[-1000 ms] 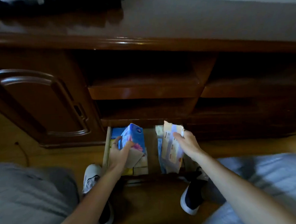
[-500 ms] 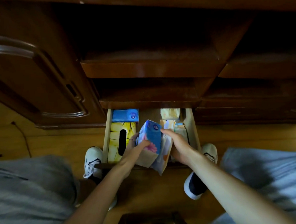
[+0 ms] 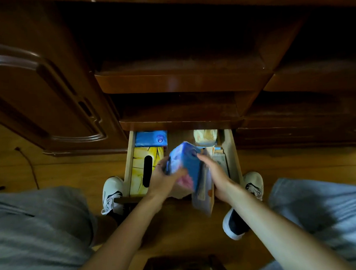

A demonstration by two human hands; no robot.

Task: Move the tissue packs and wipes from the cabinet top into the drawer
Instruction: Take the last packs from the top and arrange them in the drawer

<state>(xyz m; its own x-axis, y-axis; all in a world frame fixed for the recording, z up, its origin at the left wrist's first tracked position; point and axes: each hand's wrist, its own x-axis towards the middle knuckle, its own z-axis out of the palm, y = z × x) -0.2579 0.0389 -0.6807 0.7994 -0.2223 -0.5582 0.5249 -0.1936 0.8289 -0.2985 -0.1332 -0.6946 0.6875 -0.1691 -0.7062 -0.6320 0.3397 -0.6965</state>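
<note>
The bottom drawer (image 3: 229,150) of the dark wooden cabinet is pulled out. My left hand (image 3: 165,177) grips a blue tissue pack (image 3: 187,165) with pink at its lower end, held tilted over the drawer's middle. My right hand (image 3: 215,174) holds a pale wipes pack (image 3: 204,193) upright, pressed against the right side of the blue pack. Inside the drawer lie a yellow tissue box (image 3: 142,170) with a dark slot, a blue pack (image 3: 151,138) at the back left, and a cream pack (image 3: 205,136) at the back right.
Cabinet shelves (image 3: 180,82) jut out above the drawer, and a closed door (image 3: 35,97) stands at the left. My shoes (image 3: 112,193) flank the drawer on the wooden floor. A dark wooden frame (image 3: 181,266) lies near my knees. A thin cable (image 3: 30,167) runs across the floor.
The view tilted down from the cabinet top. Both hands brought their packs together and lowered them over the drawer's middle; the yellow box and rear packs are uncovered now.
</note>
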